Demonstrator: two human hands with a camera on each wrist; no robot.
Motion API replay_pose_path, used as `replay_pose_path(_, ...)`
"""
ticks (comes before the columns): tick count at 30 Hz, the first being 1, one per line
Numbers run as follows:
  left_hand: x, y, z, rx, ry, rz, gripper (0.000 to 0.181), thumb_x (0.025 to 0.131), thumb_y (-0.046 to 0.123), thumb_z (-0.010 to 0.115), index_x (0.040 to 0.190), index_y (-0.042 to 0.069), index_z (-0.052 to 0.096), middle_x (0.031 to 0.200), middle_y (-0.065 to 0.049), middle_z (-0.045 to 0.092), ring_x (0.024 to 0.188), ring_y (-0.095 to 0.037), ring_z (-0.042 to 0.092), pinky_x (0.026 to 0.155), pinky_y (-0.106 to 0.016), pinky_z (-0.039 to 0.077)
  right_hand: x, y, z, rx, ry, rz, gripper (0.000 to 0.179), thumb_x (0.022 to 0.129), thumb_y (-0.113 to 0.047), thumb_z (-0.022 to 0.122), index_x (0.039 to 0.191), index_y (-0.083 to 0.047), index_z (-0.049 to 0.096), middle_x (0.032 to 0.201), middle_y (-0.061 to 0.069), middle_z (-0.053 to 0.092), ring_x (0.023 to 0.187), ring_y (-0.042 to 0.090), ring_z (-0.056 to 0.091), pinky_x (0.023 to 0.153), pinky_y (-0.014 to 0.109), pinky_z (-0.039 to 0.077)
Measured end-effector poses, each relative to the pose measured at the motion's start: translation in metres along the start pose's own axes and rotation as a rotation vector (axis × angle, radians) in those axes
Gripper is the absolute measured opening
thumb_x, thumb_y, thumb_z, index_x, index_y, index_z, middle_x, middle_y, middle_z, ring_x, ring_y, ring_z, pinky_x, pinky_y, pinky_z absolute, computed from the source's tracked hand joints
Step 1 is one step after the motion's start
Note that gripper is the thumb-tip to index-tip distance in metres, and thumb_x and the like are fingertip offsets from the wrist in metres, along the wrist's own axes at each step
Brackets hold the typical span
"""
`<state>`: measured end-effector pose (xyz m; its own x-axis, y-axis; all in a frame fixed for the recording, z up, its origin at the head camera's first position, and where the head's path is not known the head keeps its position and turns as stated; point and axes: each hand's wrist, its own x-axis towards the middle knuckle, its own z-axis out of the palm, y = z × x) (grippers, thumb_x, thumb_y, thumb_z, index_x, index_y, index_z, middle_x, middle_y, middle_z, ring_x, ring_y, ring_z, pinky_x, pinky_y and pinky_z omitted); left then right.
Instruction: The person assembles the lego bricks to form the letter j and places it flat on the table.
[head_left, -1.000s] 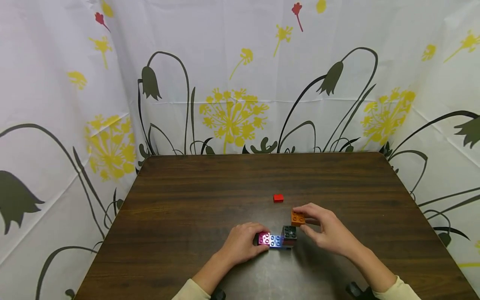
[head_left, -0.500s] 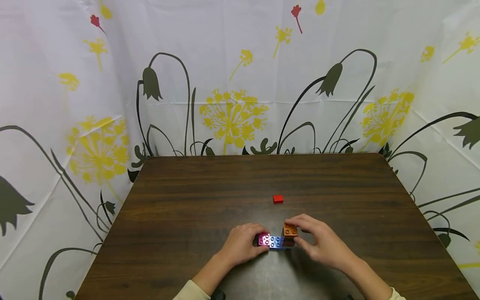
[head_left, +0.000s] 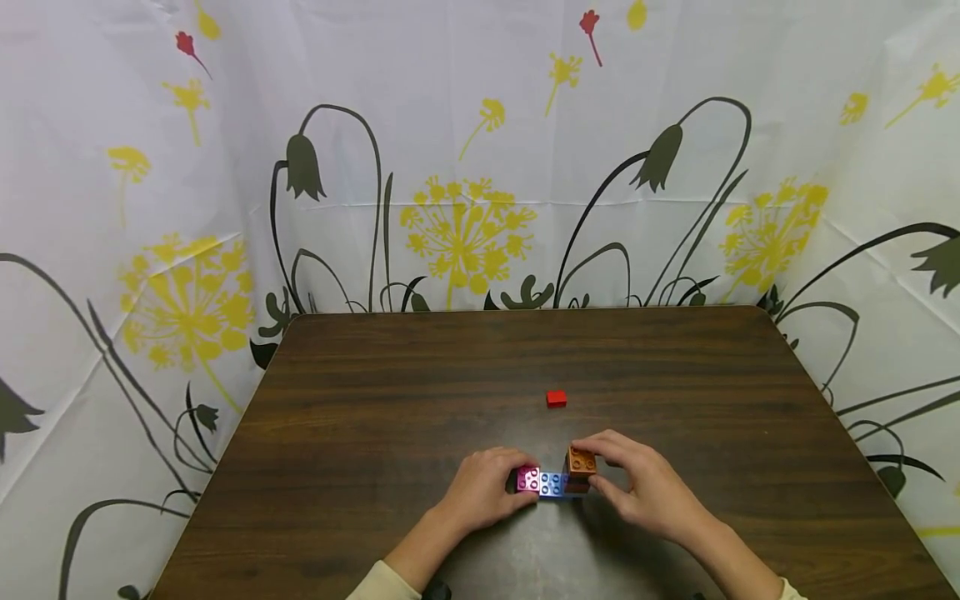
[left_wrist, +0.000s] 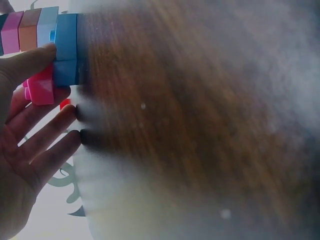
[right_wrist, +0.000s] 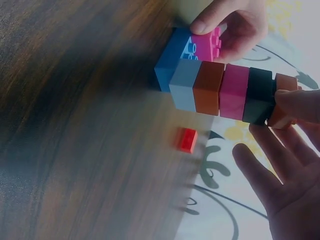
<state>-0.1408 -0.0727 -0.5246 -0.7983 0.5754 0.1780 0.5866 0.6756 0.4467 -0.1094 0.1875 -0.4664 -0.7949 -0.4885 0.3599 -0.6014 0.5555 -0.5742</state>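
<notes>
My left hand [head_left: 483, 490] holds a pink toy brick [head_left: 528, 479], with the thumb on its near side and fingers behind. That brick sits on the left end of a blue base [right_wrist: 169, 65] lying on the table. From the base's other end rises a tower: a light blue brick [right_wrist: 184, 85], a brown-orange one [right_wrist: 208, 89], a second pink one [right_wrist: 233, 92] and a dark green one [right_wrist: 259, 96]. At the top, my right hand [head_left: 652, 483] pinches an orange brick [head_left: 581, 461] between thumb and fingers. It meets the dark brick, slightly out of line.
A small red brick [head_left: 556, 399] lies alone on the dark wooden table [head_left: 390, 383], beyond the tower. Behind the table hangs a white curtain [head_left: 450, 100] printed with flowers.
My right hand has brought the orange brick left and toward me, from beside the tower to the top of the dark brick. My left hand keeps its hold on the pink brick.
</notes>
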Motion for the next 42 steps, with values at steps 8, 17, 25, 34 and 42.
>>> replay_pose_path(8,0.0008,0.0005,-0.0019,-0.002,-0.010,-0.010,0.034,0.080,0.039,0.081,0.108,0.023,0.073,0.107,0.009,0.070,0.100,-0.009,0.064,0.083,-0.035,0.052,0.0030,0.0001,-0.0026,-0.062,0.002,-0.020,0.055,0.076,-0.003,0.082,0.124,-0.024,0.066,0.110,-0.015,0.062,0.090,0.004,0.060,0.073,0.032,0.054)
replay_pose_path(17,0.0010,0.0008,-0.0009,0.002,-0.001,-0.001,0.034,0.079,0.039,0.081,0.108,0.023,0.073,0.107,0.009,0.070,0.099,-0.009,0.064,0.083,-0.034,0.052,0.0035,-0.0010,-0.0043,-0.097,0.003,-0.026,0.056,0.074,-0.004,0.083,0.122,-0.026,0.067,0.107,-0.016,0.061,0.073,0.001,0.049,0.057,0.019,0.041)
replay_pose_path(25,0.0018,0.0018,-0.0011,-0.005,-0.007,-0.009,0.033,0.080,0.039,0.080,0.108,0.023,0.073,0.106,0.010,0.070,0.099,-0.009,0.064,0.083,-0.035,0.051,0.0029,-0.0027,-0.0036,-0.124,-0.007,0.025,0.052,0.075,-0.006,0.083,0.120,-0.027,0.068,0.105,-0.018,0.060,0.064,0.000,0.044,0.051,0.019,0.038)
replay_pose_path(34,0.0013,0.0017,-0.0007,-0.002,-0.005,-0.007,0.033,0.081,0.040,0.080,0.108,0.023,0.073,0.106,0.010,0.070,0.099,-0.009,0.064,0.083,-0.035,0.051,0.0017,-0.0015,-0.0035,-0.127,-0.015,0.063,0.052,0.074,-0.009,0.084,0.121,-0.028,0.069,0.106,-0.018,0.062,0.072,0.001,0.051,0.058,0.022,0.042)
replay_pose_path(42,0.0009,0.0021,-0.0013,-0.008,-0.006,-0.009,0.033,0.081,0.040,0.080,0.108,0.023,0.073,0.106,0.011,0.070,0.098,-0.008,0.064,0.082,-0.034,0.051,0.0015,-0.0019,-0.0045,-0.113,-0.037,0.094,0.052,0.075,-0.010,0.084,0.122,-0.027,0.069,0.106,-0.018,0.064,0.070,0.002,0.050,0.055,0.021,0.040)
